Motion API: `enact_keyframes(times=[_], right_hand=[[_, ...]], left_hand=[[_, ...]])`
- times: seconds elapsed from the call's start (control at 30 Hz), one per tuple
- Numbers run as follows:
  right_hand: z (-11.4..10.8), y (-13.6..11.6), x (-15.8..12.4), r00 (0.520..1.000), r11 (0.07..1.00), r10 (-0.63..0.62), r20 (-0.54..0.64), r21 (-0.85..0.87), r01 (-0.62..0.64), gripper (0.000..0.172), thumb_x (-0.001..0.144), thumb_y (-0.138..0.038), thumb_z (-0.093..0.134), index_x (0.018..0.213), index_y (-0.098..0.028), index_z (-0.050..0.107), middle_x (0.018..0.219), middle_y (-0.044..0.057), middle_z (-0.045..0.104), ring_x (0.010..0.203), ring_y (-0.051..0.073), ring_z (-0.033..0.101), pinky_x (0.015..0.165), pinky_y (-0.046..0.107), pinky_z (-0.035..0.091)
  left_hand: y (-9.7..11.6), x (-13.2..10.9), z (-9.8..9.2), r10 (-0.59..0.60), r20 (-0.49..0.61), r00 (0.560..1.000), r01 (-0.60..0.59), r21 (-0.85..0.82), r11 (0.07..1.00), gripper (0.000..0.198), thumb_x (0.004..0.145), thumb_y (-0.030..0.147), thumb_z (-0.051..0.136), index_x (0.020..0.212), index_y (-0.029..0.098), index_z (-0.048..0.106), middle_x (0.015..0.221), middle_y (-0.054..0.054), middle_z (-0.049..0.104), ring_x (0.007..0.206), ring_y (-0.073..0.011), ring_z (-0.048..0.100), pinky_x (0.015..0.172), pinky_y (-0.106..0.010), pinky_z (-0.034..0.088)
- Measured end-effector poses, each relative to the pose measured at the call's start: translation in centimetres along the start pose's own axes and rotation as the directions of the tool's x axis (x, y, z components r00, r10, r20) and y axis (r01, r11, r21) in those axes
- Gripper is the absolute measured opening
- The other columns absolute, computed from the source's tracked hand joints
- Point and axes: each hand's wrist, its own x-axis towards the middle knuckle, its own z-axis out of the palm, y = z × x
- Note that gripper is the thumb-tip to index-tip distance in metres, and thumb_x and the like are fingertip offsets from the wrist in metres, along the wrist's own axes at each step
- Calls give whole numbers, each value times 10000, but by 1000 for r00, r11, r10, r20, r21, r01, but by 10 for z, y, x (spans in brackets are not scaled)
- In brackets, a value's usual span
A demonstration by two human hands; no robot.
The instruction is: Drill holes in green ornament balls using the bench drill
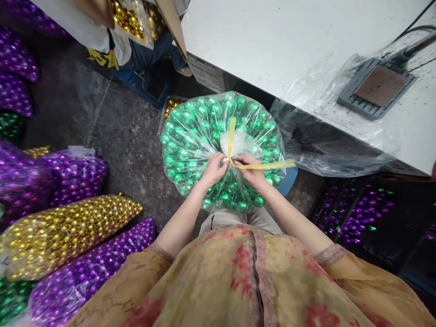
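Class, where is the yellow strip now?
Head view, centre: the yellow strip crosses between left hand and right hand at the neck of the clear bag.

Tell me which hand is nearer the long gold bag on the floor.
Left. The left hand, at the yellow ribbon, is to the right of the gold bag; the right hand, also at the ribbon, is farther right.
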Motion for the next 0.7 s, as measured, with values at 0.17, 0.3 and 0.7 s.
enact_keyframes(times=[0.17, 0.3, 0.7], right_hand=[[-5, 1, 9, 995, 997, -34, 91, -73, 40, 255, 920, -351, 520, 950, -174, 700, 896, 70, 701, 810, 161, 628, 765, 301, 493], [-16, 0, 19, 967, 988, -95, 236, -94, 120, 272, 933, -351, 494, 963, -164, 689, 889, 82, 688, 808, 162, 606, 764, 293, 470], [-9, 11, 31, 927, 985, -87, 364, -107, 135, 190, 900, -301, 527, 870, -147, 634, 791, 45, 624, 697, 130, 503, 678, 252, 383]], left_hand=[[0, 0, 0, 54, 27, 998, -56, 53, 997, 164, 894, 186, 527, 733, 200, 499, 787, -28, 566, 790, -193, 521, 780, -323, 395], [-6, 0, -1, 107, 64, 992, -112, 81, 990, 157, 906, 192, 507, 750, 204, 498, 821, -38, 569, 814, -207, 520, 790, -333, 399], [-19, 5, 7, 101, 168, 981, -116, 80, 990, 128, 867, 181, 517, 741, 196, 533, 866, -62, 580, 868, -231, 534, 829, -353, 414]])
